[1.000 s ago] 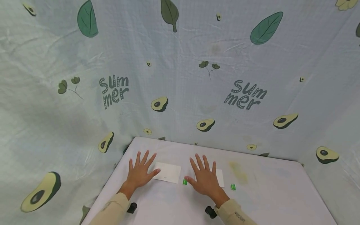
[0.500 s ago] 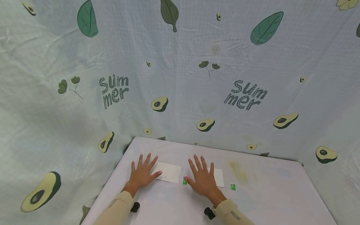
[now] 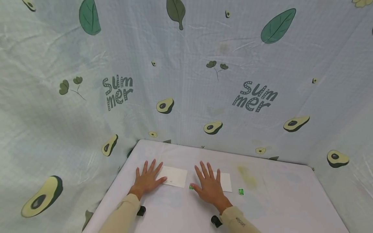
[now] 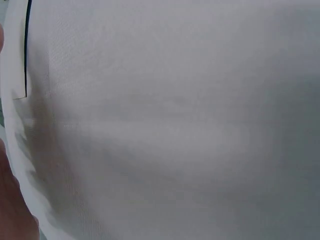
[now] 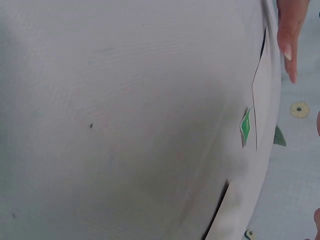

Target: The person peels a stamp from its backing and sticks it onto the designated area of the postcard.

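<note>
My left hand (image 3: 147, 182), fingers spread and straight, hovers over the left end of a blank-looking white paper rectangle (image 3: 175, 177), perhaps an envelope or card. With fingers likewise spread, my right hand (image 3: 210, 190) covers part of a smaller white paper piece (image 3: 226, 182). A small green stamp-like square (image 3: 190, 186) shows partly beside the right thumb. Another green square with a pale border (image 3: 241, 191) lies to the right. Neither hand holds anything. The right wrist view shows one green square (image 5: 245, 127) near a paper edge (image 5: 262, 95) and part of my left hand (image 5: 291, 35).
A white-covered table (image 3: 279, 197) carries the papers, with a yellowish stain (image 3: 247, 176) right of the middle. Behind and beside it hangs a curtain (image 3: 186, 81) printed with avocados and leaves. Black wrist cameras (image 3: 216, 221) sit under the cuffs.
My left hand has shifted slightly right and toward me. The right hand has moved slightly left, covering more of the nearer green square. The head view has tilted down a little.
</note>
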### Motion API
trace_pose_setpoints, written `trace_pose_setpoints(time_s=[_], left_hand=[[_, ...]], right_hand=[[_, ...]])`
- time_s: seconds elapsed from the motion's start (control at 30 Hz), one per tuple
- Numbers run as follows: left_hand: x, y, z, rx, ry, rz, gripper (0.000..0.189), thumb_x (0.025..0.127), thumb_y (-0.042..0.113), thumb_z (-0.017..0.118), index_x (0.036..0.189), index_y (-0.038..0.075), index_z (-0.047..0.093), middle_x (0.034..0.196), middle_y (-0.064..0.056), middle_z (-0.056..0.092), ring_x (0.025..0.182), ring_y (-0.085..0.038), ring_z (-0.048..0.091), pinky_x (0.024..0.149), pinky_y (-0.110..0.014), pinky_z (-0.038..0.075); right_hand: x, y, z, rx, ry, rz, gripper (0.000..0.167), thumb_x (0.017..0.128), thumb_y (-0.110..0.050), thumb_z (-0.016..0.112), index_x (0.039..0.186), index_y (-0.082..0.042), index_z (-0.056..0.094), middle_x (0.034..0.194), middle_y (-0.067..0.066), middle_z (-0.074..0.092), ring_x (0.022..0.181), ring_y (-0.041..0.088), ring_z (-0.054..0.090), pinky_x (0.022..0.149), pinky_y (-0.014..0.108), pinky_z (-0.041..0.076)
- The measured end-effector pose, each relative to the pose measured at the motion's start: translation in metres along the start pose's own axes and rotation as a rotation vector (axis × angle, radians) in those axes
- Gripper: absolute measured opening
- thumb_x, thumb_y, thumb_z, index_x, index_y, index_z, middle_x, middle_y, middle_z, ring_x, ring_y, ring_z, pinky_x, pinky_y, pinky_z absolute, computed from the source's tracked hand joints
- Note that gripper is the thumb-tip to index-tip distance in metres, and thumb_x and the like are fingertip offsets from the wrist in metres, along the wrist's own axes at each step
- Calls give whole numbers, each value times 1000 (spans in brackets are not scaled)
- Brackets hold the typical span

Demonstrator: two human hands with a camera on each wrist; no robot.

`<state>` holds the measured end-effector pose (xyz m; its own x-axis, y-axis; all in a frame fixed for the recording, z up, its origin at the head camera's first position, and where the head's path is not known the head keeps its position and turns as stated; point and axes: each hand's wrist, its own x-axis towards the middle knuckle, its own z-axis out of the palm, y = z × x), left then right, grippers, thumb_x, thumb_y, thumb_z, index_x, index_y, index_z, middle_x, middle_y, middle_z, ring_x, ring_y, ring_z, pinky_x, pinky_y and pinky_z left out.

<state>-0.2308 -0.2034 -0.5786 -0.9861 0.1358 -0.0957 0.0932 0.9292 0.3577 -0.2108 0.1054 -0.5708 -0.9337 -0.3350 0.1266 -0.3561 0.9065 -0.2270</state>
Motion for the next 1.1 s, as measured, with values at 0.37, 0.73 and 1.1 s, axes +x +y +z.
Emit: trace_pose_setpoints(time_s=[0.37, 0.73, 1.1], left_hand=[[3, -3, 4, -19, -41, -8, 85, 98, 70, 52, 165, 22, 30, 176, -18, 12, 161, -53, 3, 120, -82, -2], [4, -6, 9, 8, -77, -8, 83, 100, 67, 51, 166, 22, 29, 176, -18, 12, 161, -52, 3, 122, -80, -2], [8, -9, 12, 14, -98, -5, 86, 99, 71, 48, 166, 21, 29, 176, -18, 10, 162, -50, 0, 123, -77, -7]], right_hand=[[-2, 4, 10, 26, -53, -2, 78, 101, -63, 53, 165, -23, 33, 176, 3, 22, 164, 37, 15, 123, 78, 10], [-3, 8, 15, 8, -128, -40, 76, 94, -67, 61, 159, -33, 43, 172, -2, 34, 162, 35, 23, 121, 80, 13], [0, 13, 24, -1, -129, -69, 61, 91, -64, 66, 147, -38, 59, 166, -5, 45, 160, 34, 29, 119, 83, 15]])
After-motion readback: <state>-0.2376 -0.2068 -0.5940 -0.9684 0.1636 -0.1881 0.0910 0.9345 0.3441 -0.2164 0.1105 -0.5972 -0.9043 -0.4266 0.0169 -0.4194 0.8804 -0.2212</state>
